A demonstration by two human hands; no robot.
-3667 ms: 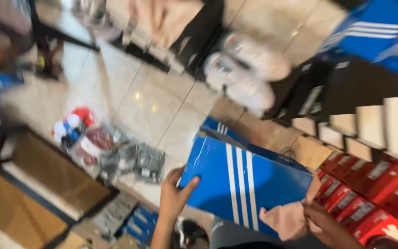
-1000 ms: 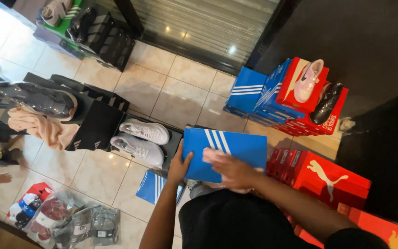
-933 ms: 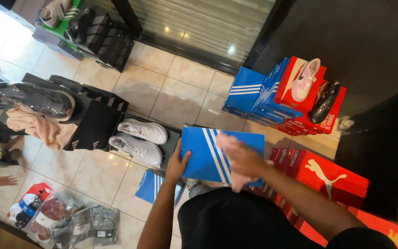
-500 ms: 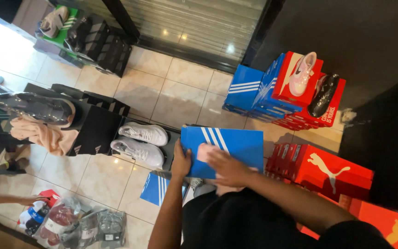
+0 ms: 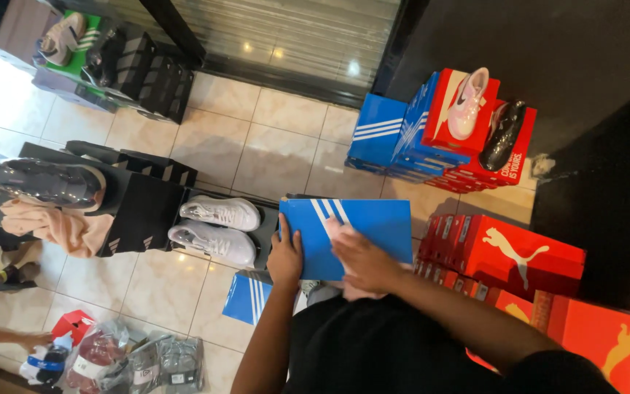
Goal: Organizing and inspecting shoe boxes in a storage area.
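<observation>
I hold a blue shoe box with three white stripes (image 5: 362, 222) in front of my body. My left hand (image 5: 286, 254) grips its left edge, thumb on the lid. On the lid's lower middle lies my right hand (image 5: 359, 257), pressing a pink cloth (image 5: 338, 232) flat against the box. A second blue striped box (image 5: 249, 298) lies on the tiled floor just below the held one.
A pair of white sneakers (image 5: 216, 226) rests on black boxes (image 5: 136, 208) to the left. Red boxes (image 5: 519, 255) are stacked at right, and blue and red stacks (image 5: 417, 138) with a pink shoe and a black shoe stand behind. Bagged items (image 5: 133, 361) lie at lower left, near another person's hand (image 5: 38, 339).
My right hand with the pink cloth has slid over the box lid, from the right part toward the lower middle. My left hand keeps its grip on the left edge.
</observation>
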